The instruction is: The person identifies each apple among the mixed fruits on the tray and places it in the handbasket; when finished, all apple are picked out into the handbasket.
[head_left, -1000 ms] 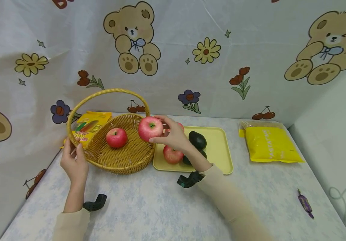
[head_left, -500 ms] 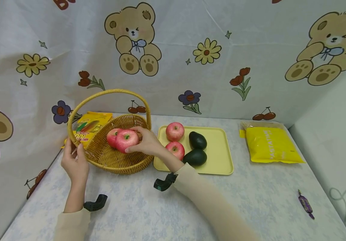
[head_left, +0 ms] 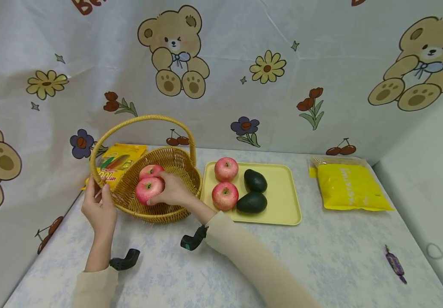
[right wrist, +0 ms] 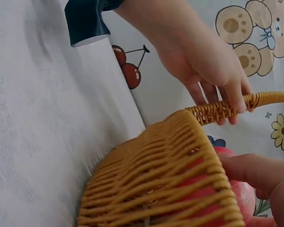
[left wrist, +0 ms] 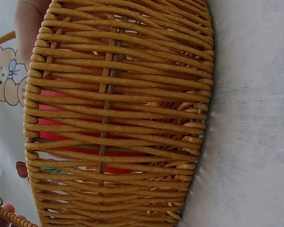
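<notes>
My left hand point(head_left: 99, 209) pinches the base of the handle on the wicker basket point(head_left: 144, 216), at its left side. Inside the basket, my right hand point(head_left: 175, 190) grips a red apple point(head_left: 149, 191) from its right side. Just behind it a second apple point(head_left: 151, 170) lies in the basket, partly covered. Through the weave in the left wrist view some red of an apple point(left wrist: 57, 116) shows. The right wrist view has the left hand point(right wrist: 208, 61) with thumb and fingers round the handle's foot, and the right hand's fingers point(right wrist: 260, 170) against the apple point(right wrist: 241, 191).
A yellow tray point(head_left: 279, 192) stands right of the basket, with two apples point(head_left: 225, 196) and two avocados point(head_left: 252, 202). Behind the basket lies a yellow mango packet point(head_left: 123, 156). Farther right are a yellow pasta bag point(head_left: 350, 186) and a purple-wrapped candy point(head_left: 395, 264).
My right hand has carried the apple leftward from above the basket's right rim and down into it, beside the other apple. My left hand has kept its hold on the handle.
</notes>
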Motion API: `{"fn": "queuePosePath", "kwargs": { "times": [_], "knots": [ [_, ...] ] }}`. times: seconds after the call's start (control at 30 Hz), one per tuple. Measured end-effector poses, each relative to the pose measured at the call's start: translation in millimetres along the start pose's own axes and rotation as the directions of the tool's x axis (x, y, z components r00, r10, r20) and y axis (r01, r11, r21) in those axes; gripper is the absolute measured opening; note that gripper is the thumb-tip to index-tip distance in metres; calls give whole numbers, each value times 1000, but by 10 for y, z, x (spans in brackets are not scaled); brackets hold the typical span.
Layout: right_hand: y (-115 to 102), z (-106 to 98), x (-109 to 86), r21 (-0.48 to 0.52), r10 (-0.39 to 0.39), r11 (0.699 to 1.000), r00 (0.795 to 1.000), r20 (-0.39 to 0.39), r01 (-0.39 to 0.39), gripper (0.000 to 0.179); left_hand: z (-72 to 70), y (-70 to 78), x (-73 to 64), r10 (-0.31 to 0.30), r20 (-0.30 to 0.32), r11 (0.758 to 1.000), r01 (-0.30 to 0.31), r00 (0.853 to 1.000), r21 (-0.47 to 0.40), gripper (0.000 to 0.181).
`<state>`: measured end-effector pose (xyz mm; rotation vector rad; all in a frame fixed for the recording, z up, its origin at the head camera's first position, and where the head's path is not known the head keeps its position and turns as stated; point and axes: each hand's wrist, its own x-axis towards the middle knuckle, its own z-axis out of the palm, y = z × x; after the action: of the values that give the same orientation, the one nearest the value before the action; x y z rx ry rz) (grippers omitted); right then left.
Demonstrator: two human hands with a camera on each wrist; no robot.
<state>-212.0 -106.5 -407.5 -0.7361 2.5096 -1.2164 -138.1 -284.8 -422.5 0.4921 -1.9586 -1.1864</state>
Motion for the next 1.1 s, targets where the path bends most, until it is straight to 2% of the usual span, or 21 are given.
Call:
{"fn": "queuePosePath", "kwargs": {
  "times": [0.17, 0.37, 0.83, 1.1],
  "knots": [
    [-54, 125, 38, -24, 17, 1000, 999, -34, -18, 84, 6, -5, 6, -5, -2, 1000, 5, 1000, -3, 43],
    [-60, 236, 60, 1, 52, 999, 997, -54, -52, 83, 11, -15, 0, 8, -3, 1000, -8, 1000, -4, 43],
    [-37, 274, 97, -79, 37, 996, 998, -43, -40, 83, 20, -15, 1, 28, -14, 1000, -28, 1000, 5, 43],
    [-28, 307, 121, -160, 36, 987, 999, 18, -33, 82, 14, -18, -9, 35, -19, 999, -35, 999, 2, 43]
  ]
}}
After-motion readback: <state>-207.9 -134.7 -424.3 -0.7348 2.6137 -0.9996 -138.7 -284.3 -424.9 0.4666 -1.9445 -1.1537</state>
